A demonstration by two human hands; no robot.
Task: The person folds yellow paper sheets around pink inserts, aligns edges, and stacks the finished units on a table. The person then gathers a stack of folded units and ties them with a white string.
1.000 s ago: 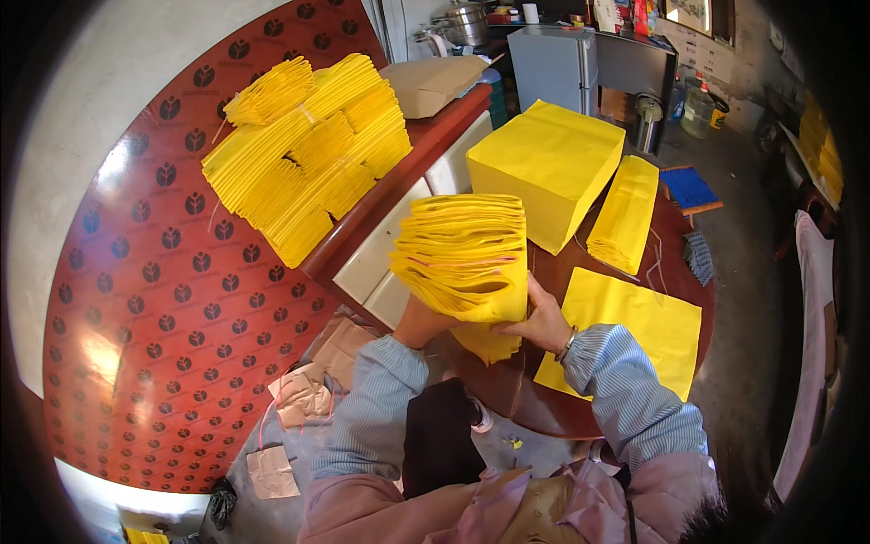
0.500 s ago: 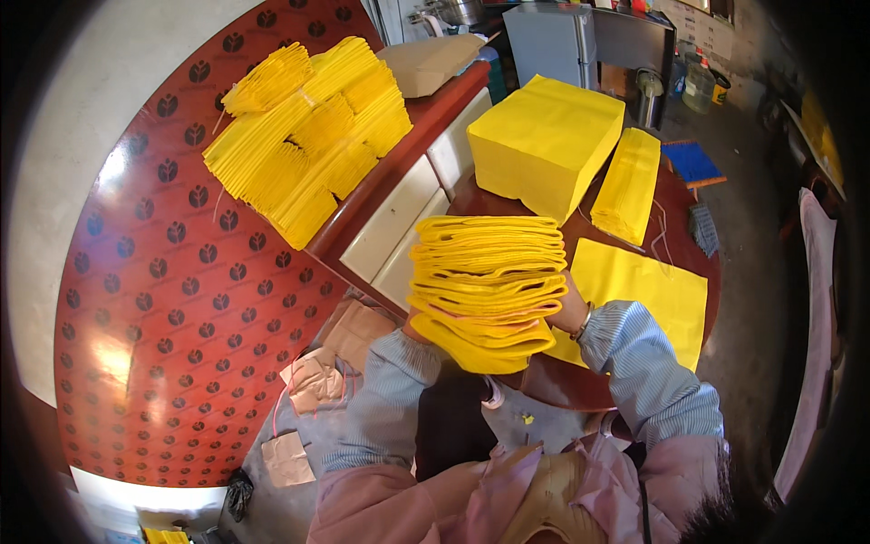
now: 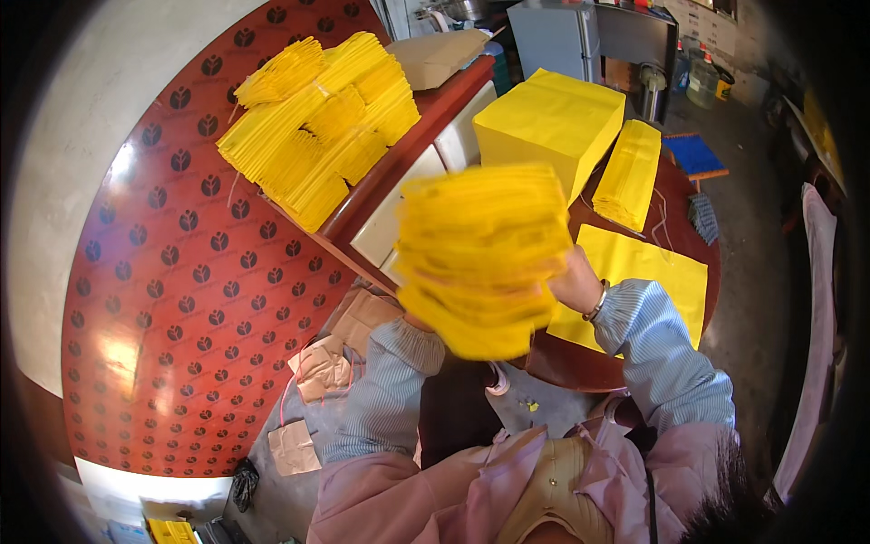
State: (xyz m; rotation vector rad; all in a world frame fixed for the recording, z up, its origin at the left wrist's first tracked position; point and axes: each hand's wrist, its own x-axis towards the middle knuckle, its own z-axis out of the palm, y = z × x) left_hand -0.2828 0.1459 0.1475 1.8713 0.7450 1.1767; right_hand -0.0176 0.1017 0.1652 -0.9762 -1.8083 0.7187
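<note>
A round, glossy red-brown desk [image 3: 580, 368] carries a boxy yellow paper stack [image 3: 548, 113] at one o'clock. Mid-view is a thick, blurred bundle of folded yellow paper [image 3: 480, 249]; the right hand [image 3: 577, 283], fingers pinching it, is at its four o'clock, while the left hand [image 3: 415, 322] is mostly hidden at seven o'clock, its fingers' state impossible to tell.
</note>
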